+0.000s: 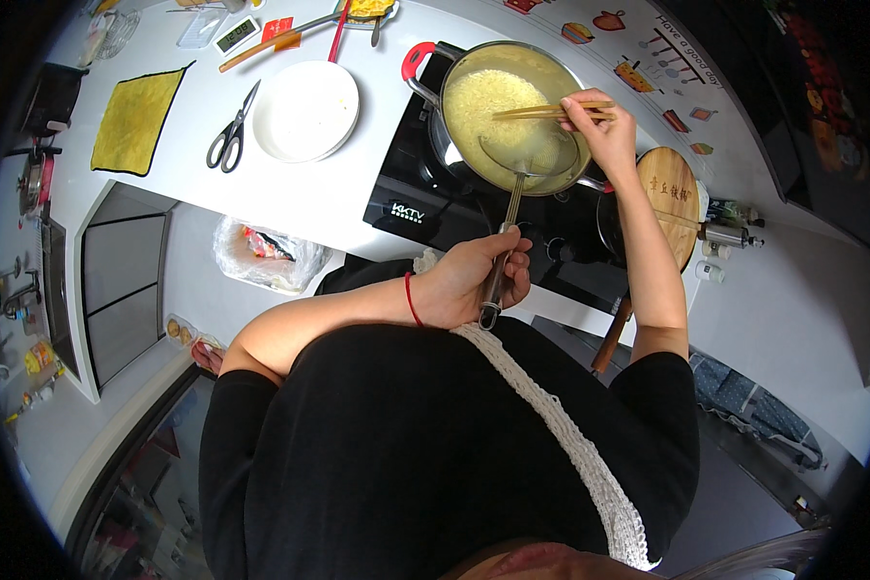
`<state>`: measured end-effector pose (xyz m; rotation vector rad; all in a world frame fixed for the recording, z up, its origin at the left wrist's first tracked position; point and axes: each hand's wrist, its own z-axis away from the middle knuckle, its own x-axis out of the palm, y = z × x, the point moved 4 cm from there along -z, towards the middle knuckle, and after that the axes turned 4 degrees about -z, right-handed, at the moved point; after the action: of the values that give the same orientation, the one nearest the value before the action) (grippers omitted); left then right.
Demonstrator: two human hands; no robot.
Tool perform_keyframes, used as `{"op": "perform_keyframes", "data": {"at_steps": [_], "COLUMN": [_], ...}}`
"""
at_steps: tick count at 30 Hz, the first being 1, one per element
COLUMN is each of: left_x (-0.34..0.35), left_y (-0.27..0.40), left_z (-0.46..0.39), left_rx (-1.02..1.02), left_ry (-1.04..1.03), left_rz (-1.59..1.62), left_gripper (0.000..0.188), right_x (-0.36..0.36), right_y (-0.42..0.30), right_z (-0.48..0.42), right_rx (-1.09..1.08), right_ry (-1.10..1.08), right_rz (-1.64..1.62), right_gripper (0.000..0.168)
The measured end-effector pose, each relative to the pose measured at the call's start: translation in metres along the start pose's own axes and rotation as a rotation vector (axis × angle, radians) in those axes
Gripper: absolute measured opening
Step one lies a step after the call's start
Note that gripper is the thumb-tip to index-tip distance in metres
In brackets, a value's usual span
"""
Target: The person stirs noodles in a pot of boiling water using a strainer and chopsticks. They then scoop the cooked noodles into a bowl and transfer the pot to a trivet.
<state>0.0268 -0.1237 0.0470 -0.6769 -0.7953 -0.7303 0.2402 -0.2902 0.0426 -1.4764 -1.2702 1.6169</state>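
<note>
My left hand (471, 279) grips the handle of a wire-mesh strainer (551, 156), whose round basket sits inside a steel pot (573, 76) with red-covered handles. A pale yellow mass of fine noodles or similar food (500, 98) fills part of the pot. Wooden chopsticks (529, 113) are pinched in my right hand (605, 130) above the pot's right side. Their tips reach over the yellow food; whether they touch it is hard to tell. The pot stands on a black glass cooktop (464, 217).
Left of the cooktop are a white bowl (297, 109), scissors (230, 138), a yellow cloth (134, 123) and a long-handled utensil (268, 49). A wooden lid (667, 196) lies at the right, near a pan handle (612, 337). Below the counter hangs a bag-lined bin (268, 268).
</note>
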Motion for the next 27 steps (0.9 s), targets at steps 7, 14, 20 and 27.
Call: {"op": "perform_keyframes", "data": {"at_steps": [7, 14, 20, 27], "left_x": [0.002, 0.001, 0.000, 0.001], "left_y": [0.000, 0.000, 0.000, 0.001], "left_z": [0.002, 0.001, 0.000, 0.002], "left_rx": [0.001, -0.002, -0.007, -0.009], "left_ry": [0.001, 0.008, 0.000, 0.000], "left_rz": [-0.001, -0.004, 0.014, 0.003], "left_gripper": [0.025, 0.025, 0.025, 0.025], "right_x": [-0.003, 0.005, 0.012, 0.007], "right_y": [-0.007, -0.023, -0.011, 0.006], "right_z": [0.001, 0.009, 0.006, -0.001], "right_rx": [-0.022, -0.109, -0.003, 0.003], "right_ry": [0.030, 0.015, 0.003, 0.034], "right_rz": [0.013, 0.022, -0.017, -0.110], "right_gripper": [0.016, 0.015, 0.013, 0.016]}}
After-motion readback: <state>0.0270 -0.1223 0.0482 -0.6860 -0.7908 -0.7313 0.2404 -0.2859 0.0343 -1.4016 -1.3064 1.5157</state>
